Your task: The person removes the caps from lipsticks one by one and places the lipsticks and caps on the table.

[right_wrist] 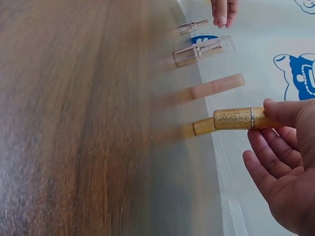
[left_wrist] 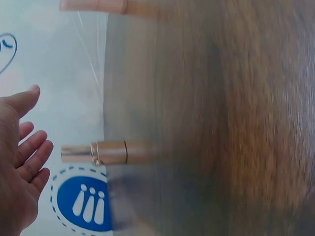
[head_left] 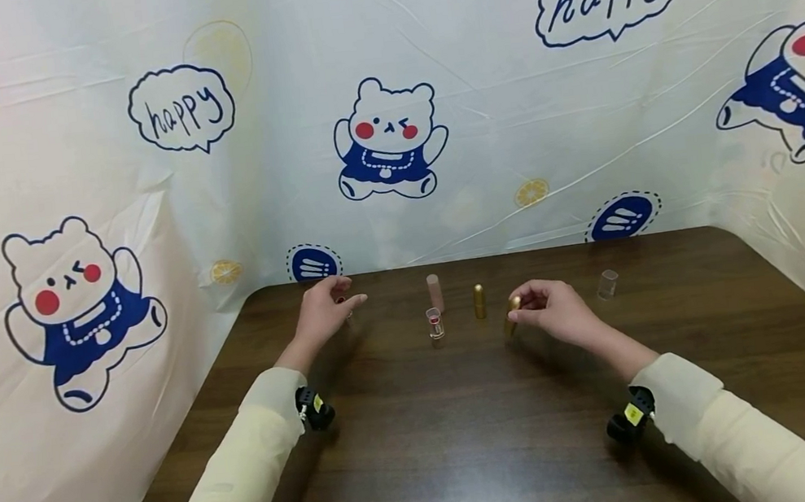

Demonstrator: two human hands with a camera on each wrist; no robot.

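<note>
My right hand (head_left: pixel 552 313) pinches a gold tube (right_wrist: pixel 234 119) between thumb and fingers, upright above the table's far part. Left of it stands another gold tube (head_left: pixel 479 302). Beside my left hand (left_wrist: pixel 22 162) a small tube with a metallic upper part (left_wrist: pixel 110 152) stands upright; the fingers and thumb are spread apart and do not touch it in the left wrist view. In the head view that hand (head_left: pixel 321 313) partly hides the tube.
Between the hands stand a pink tube (head_left: pixel 435 292) and, nearer, a clear-capped tube (head_left: pixel 436 325). A clear empty cap (head_left: pixel 607 285) stands right of my right hand. Behind the brown table (head_left: pixel 467 440) hangs a printed curtain (head_left: pixel 476 112).
</note>
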